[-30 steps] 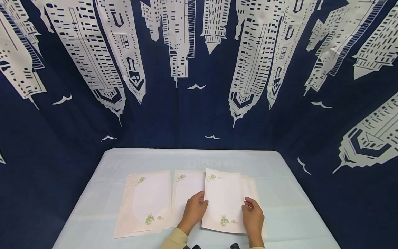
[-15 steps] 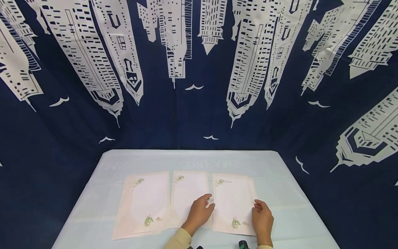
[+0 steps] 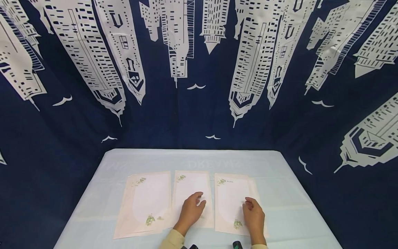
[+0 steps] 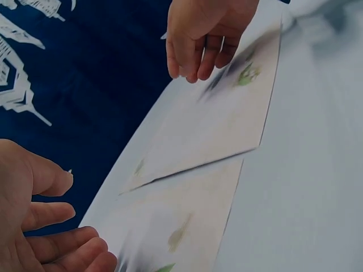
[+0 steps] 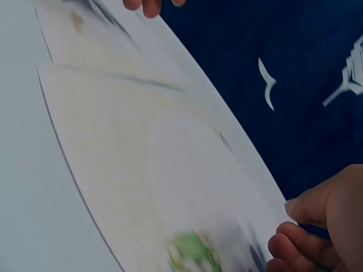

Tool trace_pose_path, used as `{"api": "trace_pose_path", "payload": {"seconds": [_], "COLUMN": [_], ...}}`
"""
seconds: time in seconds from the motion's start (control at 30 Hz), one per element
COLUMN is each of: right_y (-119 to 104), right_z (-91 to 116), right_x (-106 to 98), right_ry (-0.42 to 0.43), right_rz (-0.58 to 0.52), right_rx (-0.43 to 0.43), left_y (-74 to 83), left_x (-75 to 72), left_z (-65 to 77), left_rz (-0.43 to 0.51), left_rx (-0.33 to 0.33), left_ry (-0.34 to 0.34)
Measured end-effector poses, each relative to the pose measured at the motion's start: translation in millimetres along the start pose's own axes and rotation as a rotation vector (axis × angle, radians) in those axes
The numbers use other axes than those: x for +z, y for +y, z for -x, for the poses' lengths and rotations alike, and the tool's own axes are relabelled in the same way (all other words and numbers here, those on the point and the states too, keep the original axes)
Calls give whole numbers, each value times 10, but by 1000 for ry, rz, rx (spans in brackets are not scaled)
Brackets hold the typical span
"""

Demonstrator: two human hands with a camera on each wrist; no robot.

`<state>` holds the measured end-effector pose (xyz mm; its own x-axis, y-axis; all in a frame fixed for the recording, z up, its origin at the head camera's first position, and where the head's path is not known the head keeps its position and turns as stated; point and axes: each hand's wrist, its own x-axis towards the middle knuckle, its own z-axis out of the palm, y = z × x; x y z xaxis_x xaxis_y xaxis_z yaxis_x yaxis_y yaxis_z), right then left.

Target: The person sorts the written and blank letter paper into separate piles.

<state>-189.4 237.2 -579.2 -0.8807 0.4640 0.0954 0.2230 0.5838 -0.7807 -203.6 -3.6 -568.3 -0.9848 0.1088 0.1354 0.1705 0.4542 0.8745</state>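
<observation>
Three groups of pale pink letter paper with green flower prints lie side by side. My left hand (image 3: 189, 211) hovers over the middle sheet of paper (image 3: 186, 186), thumb and fingers apart, holding nothing. Over the right part of the right-hand sheet of paper (image 3: 230, 197) is my right hand (image 3: 255, 216), its fingers loosely bent with nothing between them. That sheet lies on other paper, which shows along its right side. The left wrist view also has both hands, left (image 4: 51, 221) and right (image 4: 210, 37), raised above the sheets.
A stack of paper (image 3: 152, 197) with uneven edges lies at the left. Everything rests on a pale cloth-covered table (image 3: 289, 207). A dark blue curtain (image 3: 174, 121) with white buildings hangs behind. Dark objects (image 3: 237, 245) show at the bottom edge, near the wrists.
Both hands held the right-hand sheet by its sides. It has moved right and been laid down on the paper beneath. Both hands have let go and drawn back left.
</observation>
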Motion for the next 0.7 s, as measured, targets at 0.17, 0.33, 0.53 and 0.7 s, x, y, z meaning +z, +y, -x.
{"api": "trace_pose_path", "payload": {"seconds": [0.17, 0.33, 0.53, 0.7], "right_y": [-216, -465, -659, -707], "right_z": [77, 168, 234, 256], "right_x": [202, 407, 594, 726], "right_ry": [-68, -145, -234, -289], "right_rz": [-22, -41, -40, -2], "right_rx": [-38, -90, -148, -157], "left_y": [-91, -181, -259, -301], "left_x": [-182, -386, -569, -629], "left_z": [11, 24, 30, 42], "left_rz": [-19, -52, -107, -138], "left_rx": [-32, -94, -154, -195], "left_ry": [83, 165, 238, 221]}}
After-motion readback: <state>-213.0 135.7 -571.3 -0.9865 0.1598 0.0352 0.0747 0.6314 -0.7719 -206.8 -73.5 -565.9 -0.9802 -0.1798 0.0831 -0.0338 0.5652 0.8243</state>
